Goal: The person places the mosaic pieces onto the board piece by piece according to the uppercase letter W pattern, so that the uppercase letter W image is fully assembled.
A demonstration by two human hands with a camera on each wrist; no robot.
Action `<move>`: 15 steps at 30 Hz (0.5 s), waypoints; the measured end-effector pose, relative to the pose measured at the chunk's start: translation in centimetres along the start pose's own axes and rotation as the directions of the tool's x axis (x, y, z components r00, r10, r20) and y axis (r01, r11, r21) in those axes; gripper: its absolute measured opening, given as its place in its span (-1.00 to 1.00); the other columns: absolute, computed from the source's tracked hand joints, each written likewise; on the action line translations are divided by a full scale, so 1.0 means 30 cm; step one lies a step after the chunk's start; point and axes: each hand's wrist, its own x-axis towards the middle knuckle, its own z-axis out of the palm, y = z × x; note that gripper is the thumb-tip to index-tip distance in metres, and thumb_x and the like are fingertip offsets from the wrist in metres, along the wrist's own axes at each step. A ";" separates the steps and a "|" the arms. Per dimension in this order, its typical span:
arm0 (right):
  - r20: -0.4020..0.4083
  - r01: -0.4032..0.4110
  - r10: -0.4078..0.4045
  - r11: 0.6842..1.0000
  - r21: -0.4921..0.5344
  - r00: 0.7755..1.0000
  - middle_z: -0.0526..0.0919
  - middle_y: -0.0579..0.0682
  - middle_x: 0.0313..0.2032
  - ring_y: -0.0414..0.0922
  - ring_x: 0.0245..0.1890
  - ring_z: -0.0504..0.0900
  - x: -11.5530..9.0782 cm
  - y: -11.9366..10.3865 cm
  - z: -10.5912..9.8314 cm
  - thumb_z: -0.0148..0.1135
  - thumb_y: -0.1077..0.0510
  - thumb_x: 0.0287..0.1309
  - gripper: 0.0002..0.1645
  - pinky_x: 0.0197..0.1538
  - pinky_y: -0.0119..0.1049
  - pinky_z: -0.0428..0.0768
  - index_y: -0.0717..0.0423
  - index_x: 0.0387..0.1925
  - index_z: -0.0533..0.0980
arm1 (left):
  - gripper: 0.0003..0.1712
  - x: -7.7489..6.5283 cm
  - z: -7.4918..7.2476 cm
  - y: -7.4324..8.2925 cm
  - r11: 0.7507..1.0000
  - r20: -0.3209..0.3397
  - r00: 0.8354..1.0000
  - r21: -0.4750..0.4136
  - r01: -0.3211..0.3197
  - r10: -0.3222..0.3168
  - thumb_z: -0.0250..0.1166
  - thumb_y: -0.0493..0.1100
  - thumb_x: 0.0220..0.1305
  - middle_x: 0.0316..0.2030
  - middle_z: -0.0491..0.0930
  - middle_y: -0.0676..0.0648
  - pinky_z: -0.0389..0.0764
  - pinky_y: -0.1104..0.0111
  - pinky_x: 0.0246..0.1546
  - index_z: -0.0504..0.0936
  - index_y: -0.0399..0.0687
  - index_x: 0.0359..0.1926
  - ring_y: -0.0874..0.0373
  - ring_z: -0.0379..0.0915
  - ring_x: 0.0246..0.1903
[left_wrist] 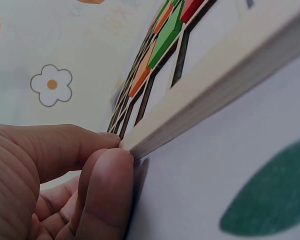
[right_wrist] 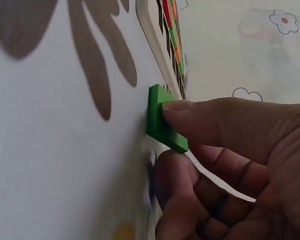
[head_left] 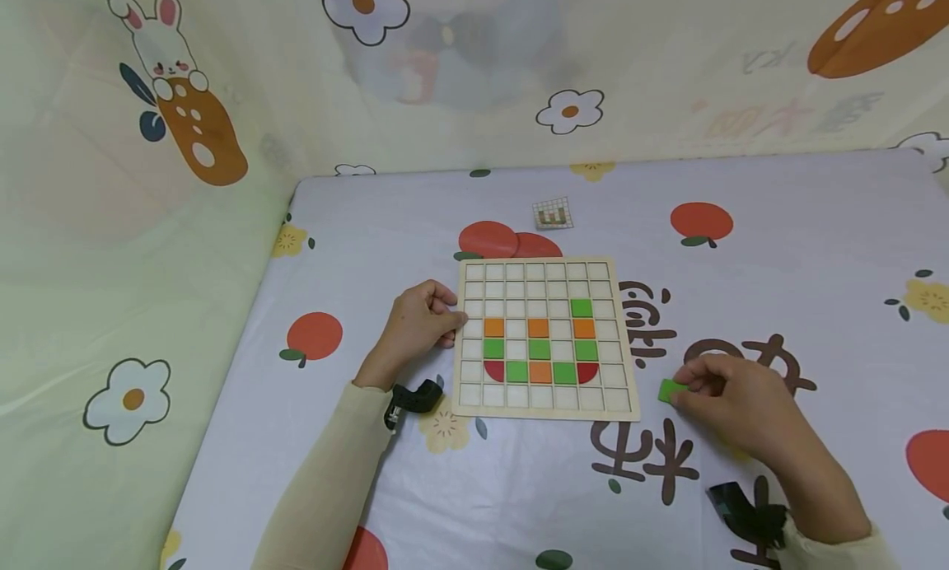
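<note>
A square wooden grid board (head_left: 549, 414) lies on the tablecloth, with green, orange and red tiles set in some of its cells. Two of the red tiles have a rounded corner. My left hand (head_left: 418, 323) pinches the board's left edge between thumb and forefinger, as the left wrist view also shows up close. To the right of the board, my right hand (head_left: 741, 401) holds a green square tile (right_wrist: 162, 127) between thumb and fingers, low over the cloth. Whether the tile touches the cloth I cannot tell.
Behind the board lies a small card (head_left: 553, 214) with a printed grid pattern. The tablecloth (head_left: 474, 504) is white with printed fruit, flowers and brown lettering. Patterned sheets (head_left: 460, 125) hang along the back and the left side.
</note>
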 end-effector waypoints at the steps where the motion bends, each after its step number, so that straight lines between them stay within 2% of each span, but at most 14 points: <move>1: 0.000 -0.001 0.001 1.000 0.010 1.000 0.63 -0.11 -0.47 -0.16 -0.44 0.49 0.002 -0.003 0.002 0.61 0.20 0.03 -0.80 -0.45 -0.39 0.43 0.13 -0.31 0.71 | -0.74 0.000 0.000 -0.001 1.000 -0.001 1.000 -0.001 0.000 0.000 0.44 -0.32 0.29 -0.46 0.61 -0.09 0.68 0.40 -0.54 0.57 -0.25 -0.06 0.18 0.56 -0.64; 5: 0.024 0.009 -0.010 0.998 0.056 1.000 0.62 -0.11 -0.45 -0.21 -0.47 0.48 0.007 -0.014 0.005 0.55 0.23 0.10 -0.82 -0.44 -0.41 0.44 0.11 -0.23 0.73 | -0.73 0.000 0.000 -0.002 1.000 0.000 1.000 0.001 0.000 0.000 0.45 -0.32 0.29 -0.46 0.61 -0.09 0.69 0.40 -0.53 0.57 -0.24 -0.05 0.18 0.57 -0.64; 11: 0.118 0.041 -0.054 0.993 0.110 0.992 0.64 -0.09 -0.43 -0.20 -0.49 0.52 0.012 -0.030 0.001 0.38 0.33 0.24 -0.65 -0.43 -0.41 0.45 0.14 0.06 0.72 | -0.73 0.002 -0.002 -0.002 1.000 -0.001 1.000 0.002 0.003 -0.003 0.44 -0.32 0.29 -0.46 0.61 -0.10 0.69 0.40 -0.53 0.57 -0.25 -0.05 0.18 0.57 -0.64; 15: 0.154 0.052 -0.068 0.993 0.105 0.986 0.60 -0.09 -0.43 -0.17 -0.48 0.49 0.015 -0.034 -0.002 0.40 0.33 0.22 -0.60 -0.45 -0.40 0.42 0.15 0.10 0.70 | -0.74 0.005 -0.002 -0.005 1.000 0.000 1.000 0.000 0.006 -0.006 0.44 -0.32 0.29 -0.46 0.61 -0.09 0.69 0.40 -0.53 0.57 -0.24 -0.06 0.18 0.57 -0.64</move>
